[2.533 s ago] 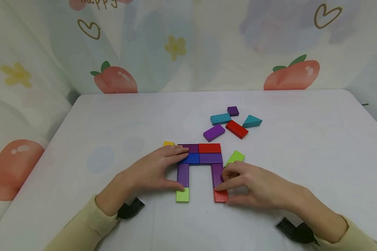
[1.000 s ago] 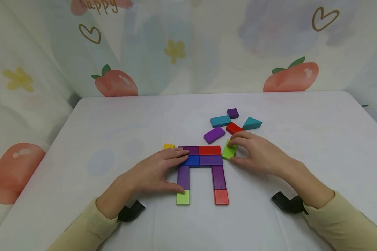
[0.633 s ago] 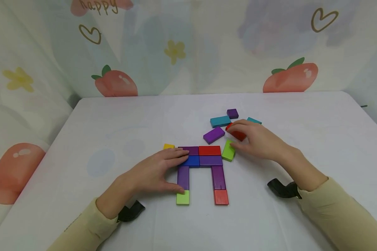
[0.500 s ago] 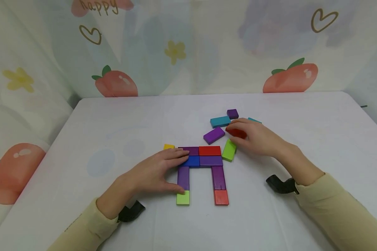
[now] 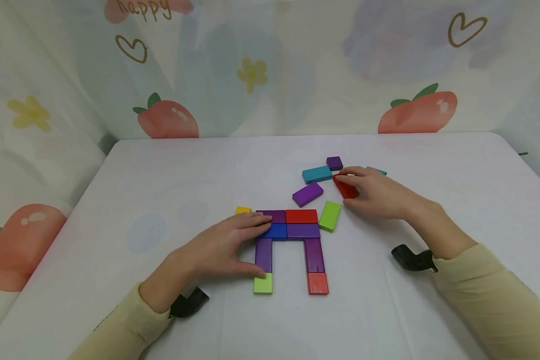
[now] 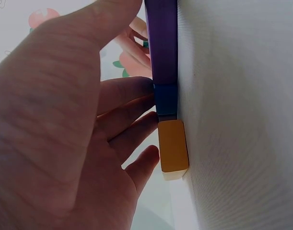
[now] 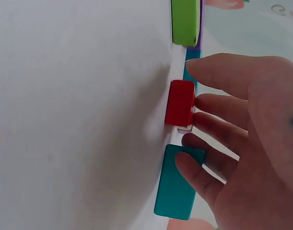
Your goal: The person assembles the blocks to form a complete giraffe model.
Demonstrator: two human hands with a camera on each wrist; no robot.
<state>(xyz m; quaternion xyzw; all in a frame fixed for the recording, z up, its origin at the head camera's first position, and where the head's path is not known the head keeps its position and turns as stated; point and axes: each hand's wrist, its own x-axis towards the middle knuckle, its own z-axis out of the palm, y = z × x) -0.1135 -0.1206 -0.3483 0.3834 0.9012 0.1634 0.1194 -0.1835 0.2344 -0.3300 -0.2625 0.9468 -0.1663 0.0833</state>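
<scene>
Flat coloured blocks form an arch on the table. My left hand rests along the arch's left side, its fingertips on the blue block and the dark purple block, its thumb at the lower green block. Behind that hand sits a yellow block. At the upper right, my right hand touches a loose red block with its fingertips; the thumb stands apart from it in the right wrist view. Its outer fingers lie against a teal block, mostly hidden in the head view.
A loose green block lies just right of the arch. Beyond the arch are a purple block, a teal rectangular block and a small dark purple block. A patterned curtain hangs behind the table.
My right hand has moved from the loose green block up to the red one. The red block and the teal piece behind it have slid rightward. My left hand stays put.
</scene>
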